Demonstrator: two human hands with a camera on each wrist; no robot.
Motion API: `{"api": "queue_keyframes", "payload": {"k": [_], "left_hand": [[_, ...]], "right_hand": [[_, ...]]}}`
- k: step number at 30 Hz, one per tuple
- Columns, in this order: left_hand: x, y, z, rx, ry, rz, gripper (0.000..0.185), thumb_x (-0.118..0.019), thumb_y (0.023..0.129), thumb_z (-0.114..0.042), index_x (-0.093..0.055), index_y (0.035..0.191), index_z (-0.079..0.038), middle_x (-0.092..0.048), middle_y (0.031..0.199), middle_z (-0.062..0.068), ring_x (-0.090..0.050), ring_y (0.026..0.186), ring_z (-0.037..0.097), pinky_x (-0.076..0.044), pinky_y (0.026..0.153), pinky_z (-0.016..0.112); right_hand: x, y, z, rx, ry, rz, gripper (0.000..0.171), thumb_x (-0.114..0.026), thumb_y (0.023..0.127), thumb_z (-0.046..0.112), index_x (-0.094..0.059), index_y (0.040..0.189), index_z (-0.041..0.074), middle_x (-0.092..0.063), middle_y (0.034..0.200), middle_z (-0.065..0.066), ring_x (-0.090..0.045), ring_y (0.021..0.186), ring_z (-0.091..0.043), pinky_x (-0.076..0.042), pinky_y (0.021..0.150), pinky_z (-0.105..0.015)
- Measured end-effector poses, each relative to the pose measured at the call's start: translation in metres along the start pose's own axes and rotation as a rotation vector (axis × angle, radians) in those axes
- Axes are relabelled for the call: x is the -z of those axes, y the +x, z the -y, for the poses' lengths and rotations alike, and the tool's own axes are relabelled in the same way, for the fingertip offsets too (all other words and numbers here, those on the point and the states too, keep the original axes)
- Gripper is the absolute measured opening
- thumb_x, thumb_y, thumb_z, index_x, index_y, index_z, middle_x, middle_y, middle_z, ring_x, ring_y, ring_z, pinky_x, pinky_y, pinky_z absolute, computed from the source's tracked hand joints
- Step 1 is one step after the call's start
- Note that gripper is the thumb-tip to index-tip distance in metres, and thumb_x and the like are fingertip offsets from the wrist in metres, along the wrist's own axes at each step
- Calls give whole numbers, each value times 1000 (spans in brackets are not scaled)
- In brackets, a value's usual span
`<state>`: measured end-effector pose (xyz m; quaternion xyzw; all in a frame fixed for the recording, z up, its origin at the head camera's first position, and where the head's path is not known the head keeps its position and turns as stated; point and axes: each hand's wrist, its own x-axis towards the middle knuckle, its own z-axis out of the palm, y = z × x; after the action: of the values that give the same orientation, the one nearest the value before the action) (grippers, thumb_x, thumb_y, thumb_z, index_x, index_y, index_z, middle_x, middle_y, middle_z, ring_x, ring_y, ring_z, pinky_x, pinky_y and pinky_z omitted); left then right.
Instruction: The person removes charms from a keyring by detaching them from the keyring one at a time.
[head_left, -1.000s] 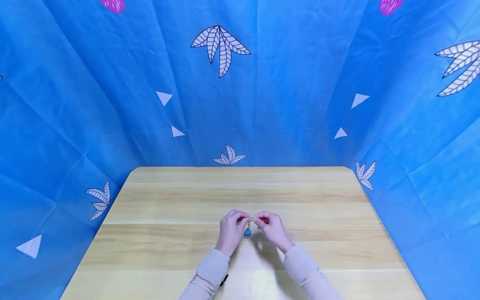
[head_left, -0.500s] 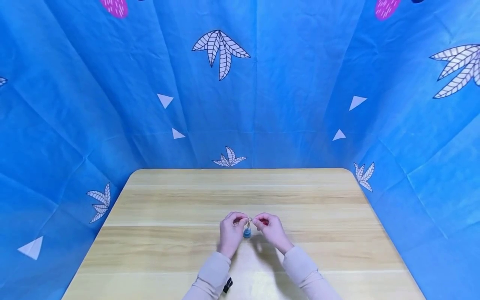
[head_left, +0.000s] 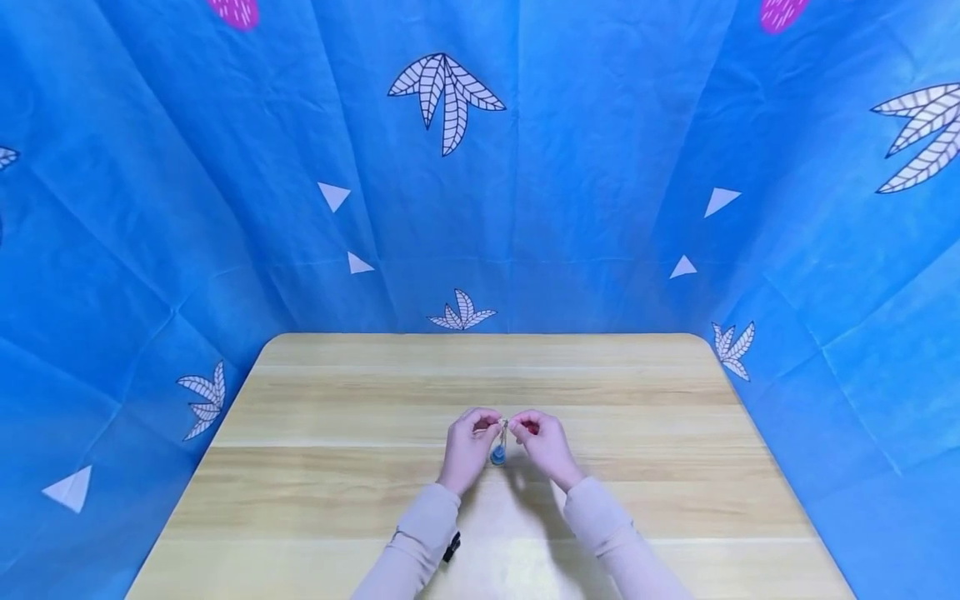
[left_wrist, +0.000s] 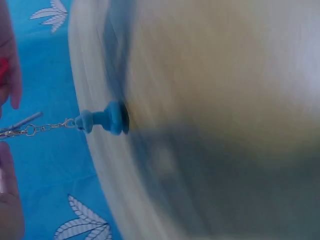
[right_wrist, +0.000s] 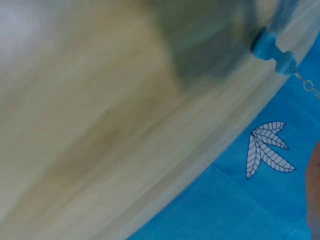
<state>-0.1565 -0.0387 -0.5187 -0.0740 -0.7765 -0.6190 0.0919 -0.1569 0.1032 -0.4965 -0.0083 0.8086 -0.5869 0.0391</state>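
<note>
Wooden worktop [head_left: 360,500]: left hand [head_left: 467,450] and right hand [head_left: 546,448] pinch chain [left_wrist: 47,127]; blue pawn charm [left_wrist: 104,119] may slip free if either pinch loosens

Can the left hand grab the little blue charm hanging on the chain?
Probably yes. The blue charm hangs just beside the left hand, between it and the right hand, with nothing between them.

Small blue charm [left_wrist: 104,119] on silver chain [left_wrist: 37,128], pale wood table [head_left: 337,400], white-leafed blue backdrop [head_left: 600,167].
</note>
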Motion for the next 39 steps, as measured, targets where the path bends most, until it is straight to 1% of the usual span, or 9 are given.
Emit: {"api": "queue_keyframes", "payload": {"k": [2,5,8,10,16,21,27,35,39], "left_hand": [[1,5,-2,-103,80,-3,11,-66,81,-4,-67,91,-3,-64,90,8,-64,83,19,-55,75,19],[1,9,-5,-236,231,-53,8,-69,80,-7,-69,87,-5,-65,87,5,-64,76,15,-55,69,18],[0,12,-8,-284,325,-106,5,-70,78,-9,-70,83,-7,-66,83,3,-62,71,13,-54,64,17],[-1,12,-9,-259,309,-119,4,-70,78,-9,-70,81,-5,-66,83,4,-62,71,13,-54,64,17],[-6,11,-7,-125,164,-172,3,-72,75,-3,-69,75,-4,-66,82,6,-62,69,13,-55,61,17],[-10,11,-10,-83,85,-208,5,-71,76,-1,-67,73,-5,-66,80,8,-62,68,15,-55,61,19],[-14,12,-9,-21,-1,-244,5,-71,75,-1,-67,75,-4,-66,76,11,-61,67,14,-53,62,19],[-19,11,-11,153,-149,-275,6,-70,74,1,-66,76,-2,-66,74,12,-58,64,9,-52,59,18],[-18,11,-11,230,-241,-288,5,-69,76,3,-65,79,1,-66,77,15,-60,64,8,-54,62,20]], "right_hand": [[1,3,3,14,-18,-7,10,-60,85,7,-64,91,-1,-63,83,-19,-53,64,-12,-49,57,-18],[1,6,5,18,-38,-21,10,-61,85,8,-65,90,0,-63,81,-17,-53,64,-11,-49,56,-18],[1,8,5,16,-45,-34,9,-62,85,8,-65,89,1,-64,81,-16,-54,64,-11,-50,57,-18],[1,8,5,15,-39,-36,9,-62,85,8,-65,89,1,-64,81,-15,-55,64,-11,-50,58,-19],[0,6,4,18,5,-37,10,-61,85,7,-65,90,-2,-63,80,-9,-55,64,-10,-54,62,-25],[0,6,5,-7,72,-58,12,-61,85,7,-65,90,-3,-64,84,-14,-55,64,-9,-56,66,-30],[0,7,4,13,93,-75,14,-61,86,8,-64,90,-6,-65,83,-15,-56,63,-9,-53,63,-23],[-1,8,1,-34,163,-74,15,-62,85,7,-64,92,-6,-64,81,-8,-56,64,-8,-52,62,-23],[-3,8,2,-38,173,-81,15,-62,85,7,-64,93,-6,-64,80,-10,-56,66,-10,-53,65,-25]]}}
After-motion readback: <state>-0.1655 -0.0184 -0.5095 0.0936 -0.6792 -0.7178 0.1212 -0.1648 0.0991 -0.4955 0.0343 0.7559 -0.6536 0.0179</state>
